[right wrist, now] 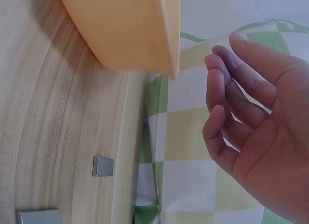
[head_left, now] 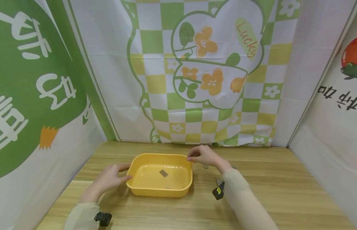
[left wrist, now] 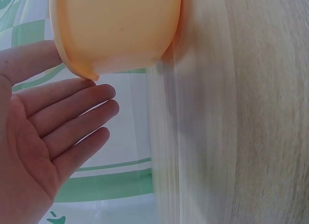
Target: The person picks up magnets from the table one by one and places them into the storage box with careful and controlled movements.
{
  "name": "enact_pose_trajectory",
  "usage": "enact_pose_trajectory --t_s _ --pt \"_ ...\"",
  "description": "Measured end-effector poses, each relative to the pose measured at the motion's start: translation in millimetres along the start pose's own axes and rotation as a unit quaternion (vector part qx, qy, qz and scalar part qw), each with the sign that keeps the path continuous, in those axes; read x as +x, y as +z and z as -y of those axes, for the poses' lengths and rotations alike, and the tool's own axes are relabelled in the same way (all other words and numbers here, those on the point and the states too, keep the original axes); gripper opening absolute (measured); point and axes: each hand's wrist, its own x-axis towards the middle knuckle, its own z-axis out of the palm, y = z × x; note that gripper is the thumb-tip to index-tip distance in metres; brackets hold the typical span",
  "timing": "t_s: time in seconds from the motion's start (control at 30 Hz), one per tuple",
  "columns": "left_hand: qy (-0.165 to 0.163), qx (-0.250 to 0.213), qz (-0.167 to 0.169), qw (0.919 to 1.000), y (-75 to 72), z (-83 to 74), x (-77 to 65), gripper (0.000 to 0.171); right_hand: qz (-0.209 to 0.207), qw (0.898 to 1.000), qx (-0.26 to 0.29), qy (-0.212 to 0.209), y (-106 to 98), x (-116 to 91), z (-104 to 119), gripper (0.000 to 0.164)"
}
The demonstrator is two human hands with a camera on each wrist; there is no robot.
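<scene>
- The yellow plastic basin (head_left: 155, 193) is set on the wood-grain tabletop (head_left: 155, 215), between the two hands; its long axis is laid from left to right, so that one short end is turned toward each hand.
- The left hand (head_left: 110, 177) is the nearer: the rim at the basin's left end is touched by it, thumb parted from the fingers, which are held straight; no firm grip is seen.
- The right hand (head_left: 203, 156) is held near the basin's far right corner; in the right wrist view a gap is left between fingers and rim. Its fingers are loosely bent, and nothing is seen to be held.
- Inside the basin, a grey rectangular block (head_left: 163, 173) is laid flat on the floor; another piece is barely shown by the near wall.
- To the right of the basin, a small metal block (right wrist: 104, 166) and a second metal block (right wrist: 39, 217) are left on the tabletop.
- On the checked curtain (head_left: 151, 41) behind the basin, "Lucky" is printed in orange. Tilted Chinese characters are shown on both side curtains, not read with certainty. No brand can be made out on the basin or blocks.
</scene>
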Motion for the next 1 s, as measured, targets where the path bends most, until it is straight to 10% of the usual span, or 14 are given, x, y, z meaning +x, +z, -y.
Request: enact_pose_trajectory --t_s 1.0 --pt "-0.002 0.006 0.005 1.0000 1.3 1.7 0.8 0.051 -0.006 1.000 0.027 -0.002 -1.5 -30.1 -35.6 0.020"
